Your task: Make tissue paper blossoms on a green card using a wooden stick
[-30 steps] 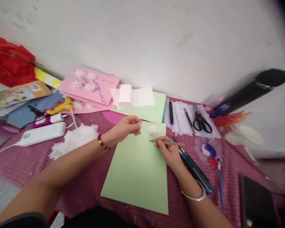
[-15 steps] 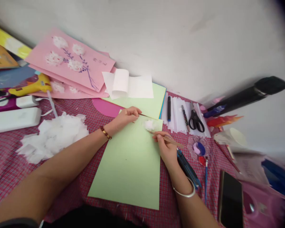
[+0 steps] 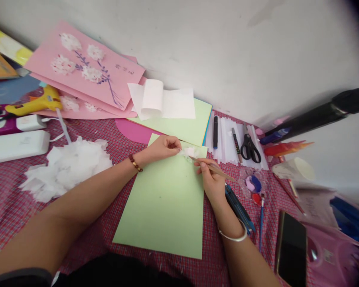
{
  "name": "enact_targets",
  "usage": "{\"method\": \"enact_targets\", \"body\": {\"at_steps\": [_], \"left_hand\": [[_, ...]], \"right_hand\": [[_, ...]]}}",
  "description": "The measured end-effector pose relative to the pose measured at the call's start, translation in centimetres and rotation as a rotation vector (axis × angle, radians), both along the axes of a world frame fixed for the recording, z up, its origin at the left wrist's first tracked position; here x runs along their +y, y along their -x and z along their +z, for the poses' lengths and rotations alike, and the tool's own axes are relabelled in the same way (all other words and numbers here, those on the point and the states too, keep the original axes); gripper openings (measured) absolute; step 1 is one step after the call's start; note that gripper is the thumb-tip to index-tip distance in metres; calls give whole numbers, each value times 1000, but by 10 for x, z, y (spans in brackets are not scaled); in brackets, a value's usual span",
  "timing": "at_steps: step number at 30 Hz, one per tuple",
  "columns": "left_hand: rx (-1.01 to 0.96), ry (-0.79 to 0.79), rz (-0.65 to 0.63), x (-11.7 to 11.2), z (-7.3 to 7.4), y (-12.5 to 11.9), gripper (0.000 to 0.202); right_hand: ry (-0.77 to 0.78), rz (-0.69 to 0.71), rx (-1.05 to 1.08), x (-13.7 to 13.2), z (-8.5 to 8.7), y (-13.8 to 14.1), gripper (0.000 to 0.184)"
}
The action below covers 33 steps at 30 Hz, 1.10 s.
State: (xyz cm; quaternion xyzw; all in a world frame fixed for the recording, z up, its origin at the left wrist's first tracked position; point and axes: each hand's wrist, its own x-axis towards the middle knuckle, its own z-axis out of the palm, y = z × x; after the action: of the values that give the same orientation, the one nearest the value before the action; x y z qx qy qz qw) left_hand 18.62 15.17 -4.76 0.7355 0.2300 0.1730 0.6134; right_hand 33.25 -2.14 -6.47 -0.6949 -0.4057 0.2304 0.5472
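A pale green sheet of paper (image 3: 161,207) lies in front of me. Near its upper right corner sits a small white tissue-paper flower (image 3: 190,152). At the flower's left edge, my left hand (image 3: 164,146) is closed in a pinch, its fingertips on a bit of the white tissue. My right hand (image 3: 212,177) grips a thin, pointed wooden stick (image 3: 219,172) like a pen. The stick's tip points left and meets the lower edge of the flower, or comes very close to it.
Left: a tissue-paper pile (image 3: 68,169), yellow glue gun (image 3: 37,101), white power strip (image 3: 18,145) and pink flower pictures (image 3: 86,67). Right: scissors (image 3: 250,149), paint palette (image 3: 251,179), paintbrush (image 3: 261,223), phone (image 3: 292,247) and paper cup (image 3: 297,169). A wall (image 3: 197,48) stands behind.
My left hand has moved slightly right, its fingers now pinching at the flower's edge. The flower looks flatter and more spread. My right hand still holds the stick, its tip slightly higher.
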Motion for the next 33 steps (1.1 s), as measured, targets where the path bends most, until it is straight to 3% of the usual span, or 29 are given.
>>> {"method": "enact_targets", "body": {"at_steps": [3,8,11,17,23,33], "left_hand": [[16,-2,-35,1,-5,-3,15],[-45,25,46,4,-8,-5,21],[-14,25,30,5,-6,-4,17],[21,16,6,5,-2,-3,14],[28,20,15,4,0,-3,14],[47,-42,11,3,-1,-1,14]], "right_hand": [[-27,-4,13,0,-3,-1,22],[-68,-30,40,0,0,1,20],[-95,-42,48,-1,3,3,18],[-16,54,-35,-2,-6,1,19],[13,63,-127,-3,-9,-2,20],[-51,37,-40,-3,-6,0,18]]}}
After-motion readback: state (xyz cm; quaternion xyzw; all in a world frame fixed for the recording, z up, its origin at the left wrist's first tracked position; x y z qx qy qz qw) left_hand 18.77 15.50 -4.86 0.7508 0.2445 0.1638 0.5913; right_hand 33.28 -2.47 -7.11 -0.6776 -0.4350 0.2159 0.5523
